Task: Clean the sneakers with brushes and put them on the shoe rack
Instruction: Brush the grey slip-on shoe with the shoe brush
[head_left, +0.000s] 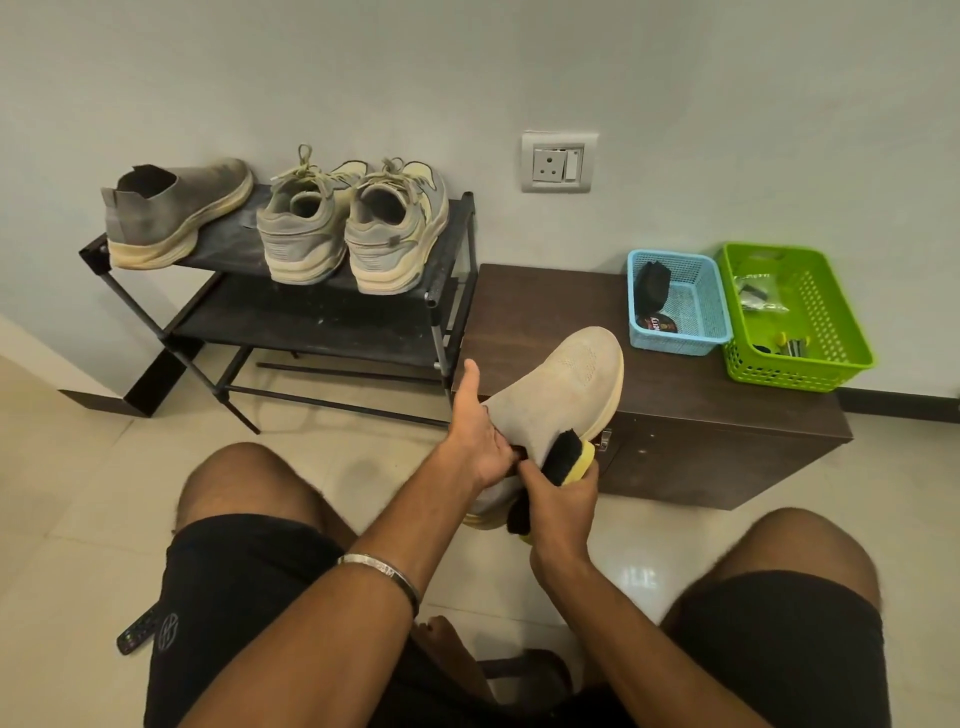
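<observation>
1. 3 sneakers already sit on the shoe rack (441, 244) top shelf: a grey slip-on (171, 213) at its left end and a laced pair (353, 228) toward its right end.
2. The 4th sneaker (556, 395) is held above the low cabinet's (701, 410) front left corner; the left hand (478, 431) grips its collar.
3. The right hand (561, 506) grips a yellow-backed brush (563, 457) against its side.
4. Left, by my judgement: finish brushing, then shelve it beside its mate.

A plain pale grey wall (519, 62) fills the upper half, with a white socket-and-switch plate (558, 162) set into it. Glossy cream floor tiles (78, 467) reflect soft overhead light. A low dark-brown wooden cabinet (701, 415) stands against the wall, and a dark skirting (904, 402) runs along the wall's base.
</observation>
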